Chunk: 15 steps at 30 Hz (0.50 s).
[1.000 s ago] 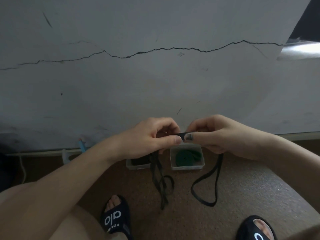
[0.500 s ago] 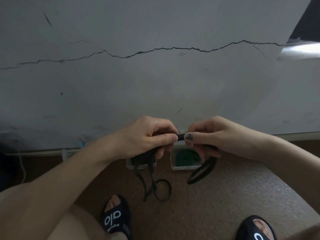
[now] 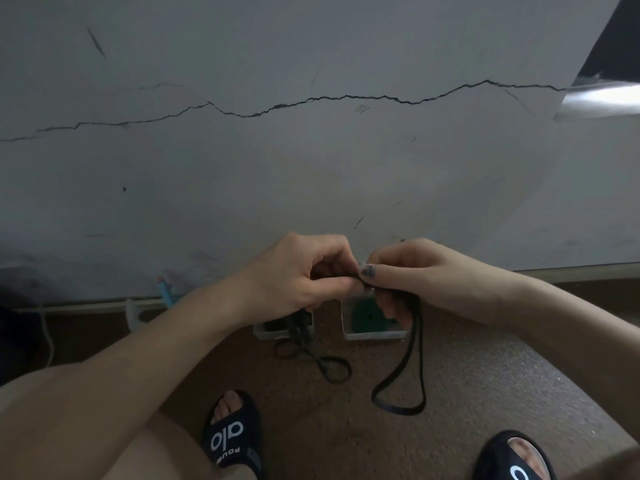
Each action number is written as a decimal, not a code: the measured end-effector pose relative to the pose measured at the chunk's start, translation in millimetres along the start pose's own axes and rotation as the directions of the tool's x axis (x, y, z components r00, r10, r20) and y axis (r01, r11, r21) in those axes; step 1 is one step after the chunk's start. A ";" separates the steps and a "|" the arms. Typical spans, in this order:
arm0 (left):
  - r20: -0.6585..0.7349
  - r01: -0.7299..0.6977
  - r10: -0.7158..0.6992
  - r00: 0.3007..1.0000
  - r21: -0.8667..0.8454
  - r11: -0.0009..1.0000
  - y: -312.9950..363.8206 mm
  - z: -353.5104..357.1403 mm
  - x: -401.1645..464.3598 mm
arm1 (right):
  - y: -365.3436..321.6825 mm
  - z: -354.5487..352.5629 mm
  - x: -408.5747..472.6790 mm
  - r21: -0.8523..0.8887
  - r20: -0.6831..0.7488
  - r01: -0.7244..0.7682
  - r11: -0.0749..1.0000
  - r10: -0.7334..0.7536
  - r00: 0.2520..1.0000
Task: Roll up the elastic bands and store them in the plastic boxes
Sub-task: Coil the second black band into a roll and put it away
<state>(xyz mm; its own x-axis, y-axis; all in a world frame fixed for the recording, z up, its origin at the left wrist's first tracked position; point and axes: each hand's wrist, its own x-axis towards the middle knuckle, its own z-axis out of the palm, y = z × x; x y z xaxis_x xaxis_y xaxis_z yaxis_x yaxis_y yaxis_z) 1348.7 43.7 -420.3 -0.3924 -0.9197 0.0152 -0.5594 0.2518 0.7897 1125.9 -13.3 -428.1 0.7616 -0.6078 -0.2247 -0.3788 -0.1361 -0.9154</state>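
At twelve o'clock above the floor, left hand and right hand pinched shut on a black band, loops dangling at six. Just below, right box already holding a green roll; left box dark inside, contents unclear. Rolling barely begun, storing still ahead.

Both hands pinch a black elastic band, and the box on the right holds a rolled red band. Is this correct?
Not quite. The head view shows both hands, left hand and right hand, pinching the black elastic band, but the rolled band in the right box is green, not red.
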 end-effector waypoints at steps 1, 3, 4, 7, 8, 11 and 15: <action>0.008 0.010 -0.009 1.000 -0.007 1.000 0.2 0.6 -0.4 | 0.9 1.8 0.9 -0.029 -0.029 0.016 0.999 -0.016 0.999; 0.027 0.033 -0.032 0.999 -0.033 0.999 0.7 1.0 -1.1 | 2.7 3.3 2.9 0.032 -0.063 0.052 0.998 -0.050 0.997; 0.038 0.048 -0.046 0.998 -0.043 0.998 0.6 0.4 -1.2 | 3.6 2.6 3.9 0.116 -0.074 0.062 0.991 -0.054 0.996; 0.097 0.106 -0.096 0.991 -0.105 0.989 -0.8 -2.6 -0.9 | 1.1 -2.9 3.7 0.270 -0.095 0.069 0.961 -0.045 0.994; 0.120 0.132 -0.115 0.986 -0.149 0.980 -1.5 -3.9 -0.6 | -0.1 -5.1 3.2 0.268 -0.101 0.074 0.961 -0.049 0.994; 0.165 0.174 -0.138 0.977 -0.222 0.959 -3.3 -8.9 -0.9 | -3.2 -9.8 0.3 0.231 -0.122 0.083 0.969 -0.056 0.991; 0.102 0.131 -0.119 0.988 -0.120 0.984 -3.2 -13.2 -3.0 | -6.1 -15.0 -2.6 0.143 -0.108 0.041 0.989 -0.026 0.994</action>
<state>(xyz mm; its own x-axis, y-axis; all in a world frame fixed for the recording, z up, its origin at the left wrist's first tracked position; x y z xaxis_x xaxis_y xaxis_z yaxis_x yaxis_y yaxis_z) 1361.3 41.7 -414.8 -0.3954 -0.9076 -0.1411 -0.5139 0.0913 0.8530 1118.4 -22.6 -416.9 0.7102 -0.6847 -0.1637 -0.2682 -0.0481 -0.9622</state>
